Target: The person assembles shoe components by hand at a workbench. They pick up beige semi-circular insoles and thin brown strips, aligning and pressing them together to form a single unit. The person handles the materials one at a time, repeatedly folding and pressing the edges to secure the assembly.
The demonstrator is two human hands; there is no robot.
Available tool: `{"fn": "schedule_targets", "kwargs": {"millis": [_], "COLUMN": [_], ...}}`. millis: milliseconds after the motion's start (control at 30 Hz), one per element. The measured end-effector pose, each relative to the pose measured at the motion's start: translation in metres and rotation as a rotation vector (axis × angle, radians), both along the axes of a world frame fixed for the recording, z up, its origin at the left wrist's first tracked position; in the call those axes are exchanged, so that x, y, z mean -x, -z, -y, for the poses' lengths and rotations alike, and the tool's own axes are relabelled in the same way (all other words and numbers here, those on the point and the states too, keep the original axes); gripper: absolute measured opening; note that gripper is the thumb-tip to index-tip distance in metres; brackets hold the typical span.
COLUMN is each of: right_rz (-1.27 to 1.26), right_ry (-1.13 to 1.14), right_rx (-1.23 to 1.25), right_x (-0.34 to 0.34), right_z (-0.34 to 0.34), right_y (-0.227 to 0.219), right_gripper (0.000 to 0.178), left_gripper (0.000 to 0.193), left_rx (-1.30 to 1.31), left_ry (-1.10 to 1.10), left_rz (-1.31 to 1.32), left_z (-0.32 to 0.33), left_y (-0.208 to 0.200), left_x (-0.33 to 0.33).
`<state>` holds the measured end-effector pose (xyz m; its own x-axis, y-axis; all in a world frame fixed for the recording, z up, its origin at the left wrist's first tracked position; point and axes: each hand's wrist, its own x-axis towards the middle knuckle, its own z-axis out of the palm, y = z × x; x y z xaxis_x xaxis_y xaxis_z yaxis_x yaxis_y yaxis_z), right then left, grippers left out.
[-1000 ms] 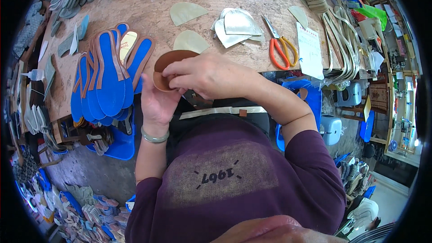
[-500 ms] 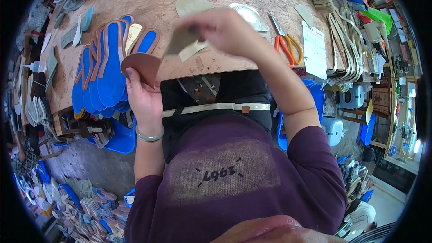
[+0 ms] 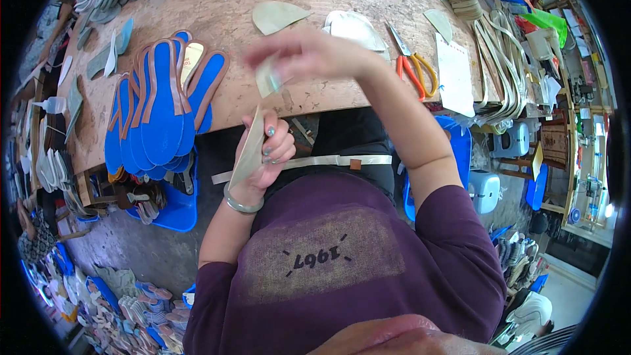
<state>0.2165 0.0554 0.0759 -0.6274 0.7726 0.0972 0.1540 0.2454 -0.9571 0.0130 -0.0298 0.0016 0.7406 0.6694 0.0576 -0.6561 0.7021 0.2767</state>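
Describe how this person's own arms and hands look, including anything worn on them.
Short, dark purple sleeves leave both forearms bare. A smooth, rounded, pale grey-green bangle circles the left wrist; the right has none. Neither the left hand nor the right hand is gloved. The left's nails look shiny and greenish; the right's are blurred.

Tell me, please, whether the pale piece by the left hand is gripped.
Gripped: the left hand has its fingers curled against the pale piece.

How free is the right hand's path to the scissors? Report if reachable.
Probably yes: the scissors lie uncovered beside the right forearm, though the right hand seems busy with a pale piece.
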Motion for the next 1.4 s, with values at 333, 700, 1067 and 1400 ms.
{"fn": "schedule_targets", "kwargs": {"millis": [333, 700, 1067, 1400], "right_rz": [-0.248, 0.194, -0.084, -0.162], "right_ry": [0.627, 0.669, 0.888, 0.899], "right_rx": [0.209, -0.124, -0.043, 0.013], "right_x": [-0.009, -0.04, -0.033, -0.03], "right_z": [0.111, 0.128, 0.151, 0.15], "right_y": [0.028, 0.013, 0.032, 0.04], "right_gripper": [0.016, 0.022, 0.012, 0.012], "left_gripper": [0.073, 0.02, 0.031, 0.04], "left_rx": [-0.206, -0.696, -1.498, -1.706], "left_ry": [-0.124, -0.304, -0.831, -0.909], "left_rz": [-0.54, -1.068, -1.161, -1.261], "left_z": [0.013, 0.011, 0.016, 0.017], "left_y": [-0.013, -0.036, -0.035, -0.033], "left_x": [-0.033, -0.051, -0.086, -0.087]}}
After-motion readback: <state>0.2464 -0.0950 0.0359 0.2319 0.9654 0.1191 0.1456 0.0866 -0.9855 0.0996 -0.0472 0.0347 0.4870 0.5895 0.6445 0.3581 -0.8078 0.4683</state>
